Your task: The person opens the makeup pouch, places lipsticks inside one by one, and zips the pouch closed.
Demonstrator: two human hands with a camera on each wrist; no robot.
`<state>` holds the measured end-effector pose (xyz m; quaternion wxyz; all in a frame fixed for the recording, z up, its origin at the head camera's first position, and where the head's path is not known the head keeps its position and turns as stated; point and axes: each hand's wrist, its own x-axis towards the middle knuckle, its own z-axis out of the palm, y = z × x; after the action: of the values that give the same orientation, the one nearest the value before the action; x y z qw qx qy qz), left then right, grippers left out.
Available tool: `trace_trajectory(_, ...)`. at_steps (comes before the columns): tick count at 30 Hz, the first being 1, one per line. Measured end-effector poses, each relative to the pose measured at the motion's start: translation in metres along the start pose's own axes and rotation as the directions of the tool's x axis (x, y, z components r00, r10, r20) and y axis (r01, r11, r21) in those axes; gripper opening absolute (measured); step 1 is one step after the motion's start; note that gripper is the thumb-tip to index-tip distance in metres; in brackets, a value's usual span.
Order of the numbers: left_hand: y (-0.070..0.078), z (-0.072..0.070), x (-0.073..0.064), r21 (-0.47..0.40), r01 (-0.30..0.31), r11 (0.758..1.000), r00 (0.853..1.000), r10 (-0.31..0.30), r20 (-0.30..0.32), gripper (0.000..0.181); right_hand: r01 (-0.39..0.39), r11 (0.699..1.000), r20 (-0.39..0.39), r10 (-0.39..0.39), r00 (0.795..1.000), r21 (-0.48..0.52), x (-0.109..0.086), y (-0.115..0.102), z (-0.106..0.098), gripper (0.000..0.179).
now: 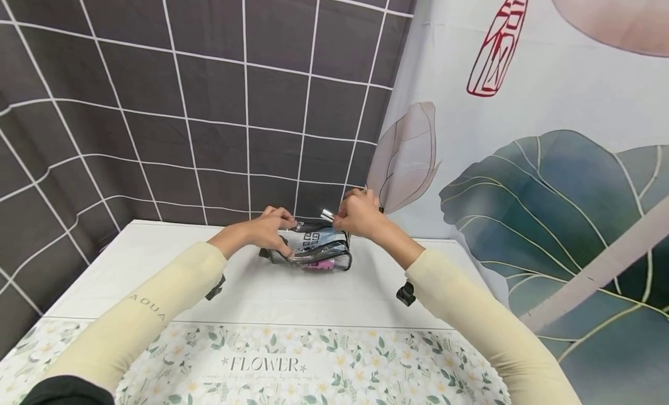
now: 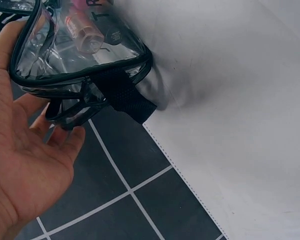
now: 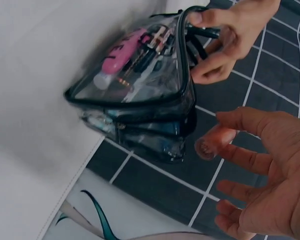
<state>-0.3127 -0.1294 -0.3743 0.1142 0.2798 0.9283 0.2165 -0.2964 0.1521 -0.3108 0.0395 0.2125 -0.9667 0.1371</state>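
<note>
A clear cosmetic bag (image 1: 320,255) with black piping sits on the white table, its top open. My left hand (image 1: 266,229) grips its left end, thumb on the near edge and fingers at the far edge. Through the clear wall show a pink tube (image 3: 122,54) and several small makeup items; a peach-coloured tube (image 2: 84,34) lies inside too. With thumb and forefinger my right hand (image 1: 360,212) pinches a small lip gloss tube (image 3: 216,141), orange-pink with a clear end, just above the bag's right end. The other fingers of that hand are spread loosely.
The white table (image 1: 251,300) ends close behind the bag, against a dark grid-patterned cloth (image 1: 209,138). A floral mat (image 1: 272,364) marked FLOWER lies along the near side. To the right hangs a cloth printed with leaves (image 1: 533,207). A black strap (image 2: 122,95) sticks out from the bag's end.
</note>
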Motion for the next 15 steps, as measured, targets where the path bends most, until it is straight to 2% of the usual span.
trace_trajectory(9, 0.000, 0.002, 0.002, 0.005, 0.002, 1.000, 1.000, -0.002, -0.007, 0.099, 0.014, 1.000, 0.036, -0.013, 0.999, -0.026, 0.003, -0.010, 0.009, 0.015)
trace_trajectory(15, 0.000, 0.000, 0.001, 0.006, 0.005, 1.000, 1.000, -0.005, -0.011, 0.099, 0.000, 1.000, 0.061, 0.001, 0.998, -0.007, 0.005, -0.016, 0.012, 0.029)
